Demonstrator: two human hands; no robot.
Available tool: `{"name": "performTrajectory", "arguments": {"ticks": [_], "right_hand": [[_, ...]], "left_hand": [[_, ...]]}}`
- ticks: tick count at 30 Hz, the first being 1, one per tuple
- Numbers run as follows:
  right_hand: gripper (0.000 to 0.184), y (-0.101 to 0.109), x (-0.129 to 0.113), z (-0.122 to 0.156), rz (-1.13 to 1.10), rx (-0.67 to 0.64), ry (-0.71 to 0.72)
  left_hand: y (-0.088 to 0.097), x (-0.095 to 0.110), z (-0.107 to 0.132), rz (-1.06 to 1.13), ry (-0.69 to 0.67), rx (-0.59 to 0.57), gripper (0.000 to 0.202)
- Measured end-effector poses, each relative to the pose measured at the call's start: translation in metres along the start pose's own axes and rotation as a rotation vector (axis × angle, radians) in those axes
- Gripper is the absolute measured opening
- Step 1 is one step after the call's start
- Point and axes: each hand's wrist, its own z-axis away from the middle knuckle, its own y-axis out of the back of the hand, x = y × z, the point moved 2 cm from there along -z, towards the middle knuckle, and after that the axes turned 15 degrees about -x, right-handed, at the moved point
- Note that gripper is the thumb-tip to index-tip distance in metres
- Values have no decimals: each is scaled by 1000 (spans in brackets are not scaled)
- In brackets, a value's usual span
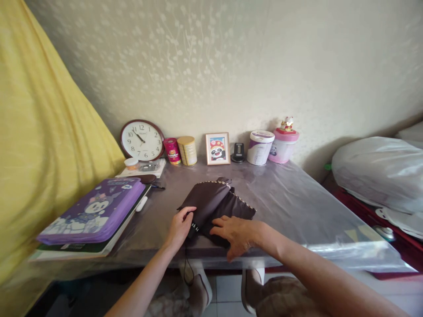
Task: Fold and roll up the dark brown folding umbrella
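A dark folding umbrella (211, 200) with a checked trim lies loosely furled on the table, its panels fanned toward the right. My left hand (181, 226) is closed on the umbrella's left side, beside the ribs' tips at its near end. Spread over the near right panel, my right hand (236, 233) rests on the fabric with its fingers apart. A thin wrist cord (187, 268) hangs from the near end over the table edge. The handle is mostly hidden.
A purple zip case (95, 211) lies on books at left, near a white marker (141, 204). Along the wall stand a clock (142, 141), tins (187, 151), a picture frame (217, 149) and tubs (261, 147). Plastic covers the table (291, 211); a yellow curtain (42, 132) hangs left.
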Motion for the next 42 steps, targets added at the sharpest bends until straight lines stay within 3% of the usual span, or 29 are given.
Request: {"name": "performTrajectory", "arguments": {"ticks": [5,16,32,39,42], "right_hand": [[67,-6,-2,-4,37,9,-31],[54,-3,-5,-4,93,98,-37],[59,6,5,8,-147,-78,-22],[57,5,14,5,-178,8,57],[49,4,17,3,-172,53,48]], "left_hand": [[-1,-3,-1,2,12,-15,31],[-1,-3,0,-9,16,-31,32],[1,2,1,1,40,-42,33],[1,1,0,-4,29,-32,32],[1,2,1,7,39,-41,33]]}}
